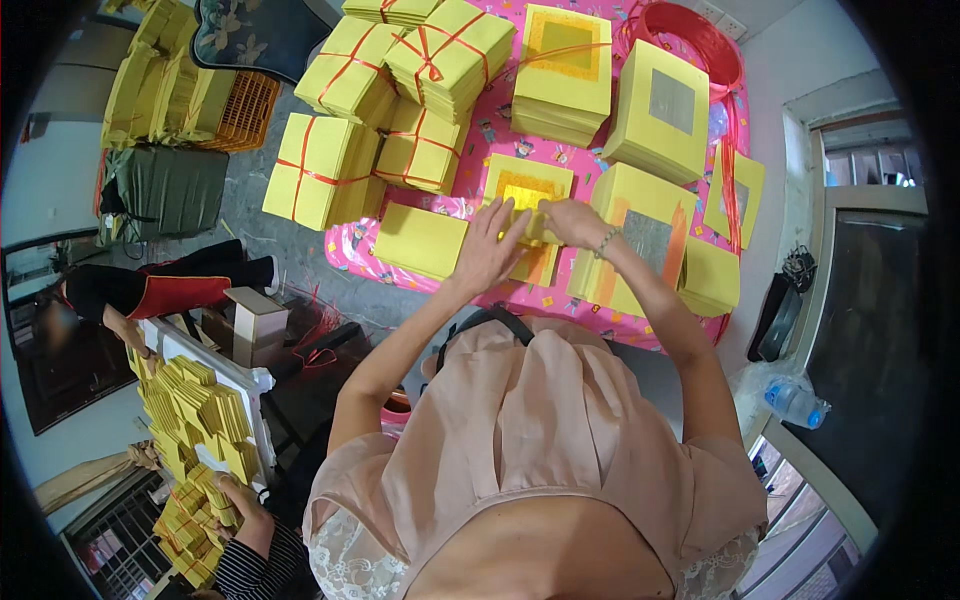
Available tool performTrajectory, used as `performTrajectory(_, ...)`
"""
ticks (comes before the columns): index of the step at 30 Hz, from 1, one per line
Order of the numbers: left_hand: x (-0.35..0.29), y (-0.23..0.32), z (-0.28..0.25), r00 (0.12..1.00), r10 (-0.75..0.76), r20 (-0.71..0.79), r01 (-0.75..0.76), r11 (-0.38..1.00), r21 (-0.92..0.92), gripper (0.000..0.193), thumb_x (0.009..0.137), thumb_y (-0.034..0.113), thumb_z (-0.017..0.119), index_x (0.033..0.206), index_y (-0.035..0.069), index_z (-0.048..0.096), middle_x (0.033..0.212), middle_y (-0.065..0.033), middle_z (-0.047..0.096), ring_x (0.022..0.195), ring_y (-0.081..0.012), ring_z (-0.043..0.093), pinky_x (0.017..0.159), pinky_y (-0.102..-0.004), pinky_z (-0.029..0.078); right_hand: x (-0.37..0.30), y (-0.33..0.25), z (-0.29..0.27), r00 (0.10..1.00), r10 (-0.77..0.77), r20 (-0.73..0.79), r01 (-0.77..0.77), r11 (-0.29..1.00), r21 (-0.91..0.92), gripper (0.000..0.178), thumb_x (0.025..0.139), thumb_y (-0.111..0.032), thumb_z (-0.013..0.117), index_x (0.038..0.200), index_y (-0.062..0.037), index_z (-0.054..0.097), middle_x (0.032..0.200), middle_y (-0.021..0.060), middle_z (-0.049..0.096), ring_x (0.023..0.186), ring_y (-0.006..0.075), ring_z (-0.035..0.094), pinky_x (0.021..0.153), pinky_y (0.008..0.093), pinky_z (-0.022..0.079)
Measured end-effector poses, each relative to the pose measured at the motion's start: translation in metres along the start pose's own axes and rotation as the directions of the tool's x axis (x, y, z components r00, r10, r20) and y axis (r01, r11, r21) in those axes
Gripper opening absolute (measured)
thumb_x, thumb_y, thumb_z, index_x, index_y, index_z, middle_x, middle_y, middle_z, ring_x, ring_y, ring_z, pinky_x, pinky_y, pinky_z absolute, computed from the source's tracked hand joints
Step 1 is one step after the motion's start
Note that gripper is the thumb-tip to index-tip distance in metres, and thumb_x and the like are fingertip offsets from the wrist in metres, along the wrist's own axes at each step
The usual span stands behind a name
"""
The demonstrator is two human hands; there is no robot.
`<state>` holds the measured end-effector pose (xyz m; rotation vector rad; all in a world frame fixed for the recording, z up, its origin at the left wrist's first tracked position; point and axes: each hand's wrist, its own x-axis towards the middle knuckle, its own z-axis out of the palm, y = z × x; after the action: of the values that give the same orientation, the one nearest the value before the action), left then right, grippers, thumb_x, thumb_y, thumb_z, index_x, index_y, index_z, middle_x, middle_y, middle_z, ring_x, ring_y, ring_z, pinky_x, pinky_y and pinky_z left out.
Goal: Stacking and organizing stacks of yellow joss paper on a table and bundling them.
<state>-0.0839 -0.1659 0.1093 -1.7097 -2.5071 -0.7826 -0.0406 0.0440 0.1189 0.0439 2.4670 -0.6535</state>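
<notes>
Near the front edge of the table, both of my hands work over yellow paper sheets (500,178) that bear a shiny gold-and-orange square (530,190). My left hand (485,250) rests on the left of the square with its fingers stretched out, a ring on one finger. At the right edge of the square, my right hand (573,224) is closed, its fingers curled together; what they pinch is hidden. A bracelet circles that wrist. To the left lies a low yellow paper stack (420,241). Right of my hands stands a stack with a silver square (645,240).
Tied yellow bundles (325,172) crowd the table's left. Taller stacks (562,75) stand behind, near a red basket (715,45). Red ties (731,190) hang at the right. At lower left, other people's hands (245,510) handle paper on a white table (240,375).
</notes>
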Motion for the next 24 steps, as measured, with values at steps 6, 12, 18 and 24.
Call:
performTrajectory(6, 0.006, 0.003, 0.031, 0.991, -0.075, 0.109, 0.073, 0.997, 0.018, 0.070, 0.080, 0.025, 0.065, 0.141, 0.013, 0.032, 0.141, -0.0204, 0.032, 0.129, -0.0405, 0.031, 0.105, -0.0501, 0.029, 0.051, 0.050, -0.006, 0.974, 0.003, -0.228, 0.033, 0.987, 0.156, 0.029, 0.084, -0.020, 0.059, 0.106, -0.0017, 0.057, 0.097, 0.0235, 0.062, 0.095, 0.0377, 0.059, 0.085, 0.0450, 0.045)
performTrajectory(12, 0.013, -0.014, 0.055, 0.977, -0.131, 0.168, 0.121, 0.990, 0.065, 0.071, 0.083, 0.035, 0.059, 0.144, 0.015, 0.029, 0.148, -0.0201, 0.023, 0.135, -0.0399, 0.022, 0.109, -0.0500, 0.022, 0.066, 0.057, -0.002, 0.954, 0.148, -0.262, -0.129, 0.987, 0.092, 0.033, 0.084, -0.022, 0.060, 0.111, -0.0029, 0.056, 0.115, 0.0191, 0.054, 0.108, 0.0358, 0.052, 0.092, 0.0427, 0.043)
performTrajectory(18, 0.014, -0.020, 0.062, 0.970, -0.153, 0.191, 0.148, 0.988, 0.044, 0.073, 0.083, 0.038, 0.058, 0.145, 0.016, 0.026, 0.149, -0.0199, 0.021, 0.137, -0.0394, 0.020, 0.111, -0.0498, 0.019, 0.075, 0.044, 0.003, 0.905, 0.153, -0.397, -0.147, 0.988, 0.044, 0.041, 0.084, -0.025, 0.061, 0.118, -0.0056, 0.052, 0.116, 0.0180, 0.052, 0.113, 0.0359, 0.048, 0.092, 0.0476, 0.041)
performTrajectory(24, 0.018, -0.024, 0.066, 0.965, -0.157, 0.209, 0.155, 0.988, 0.027, 0.073, 0.084, 0.038, 0.057, 0.146, 0.016, 0.025, 0.149, -0.0199, 0.021, 0.137, -0.0391, 0.019, 0.111, -0.0500, 0.018, 0.085, 0.039, 0.009, 0.923, 0.113, -0.368, -0.064, 0.988, 0.141, 0.045, 0.085, -0.029, 0.059, 0.124, -0.0079, 0.050, 0.120, 0.0168, 0.053, 0.113, 0.0340, 0.050, 0.094, 0.0469, 0.040)
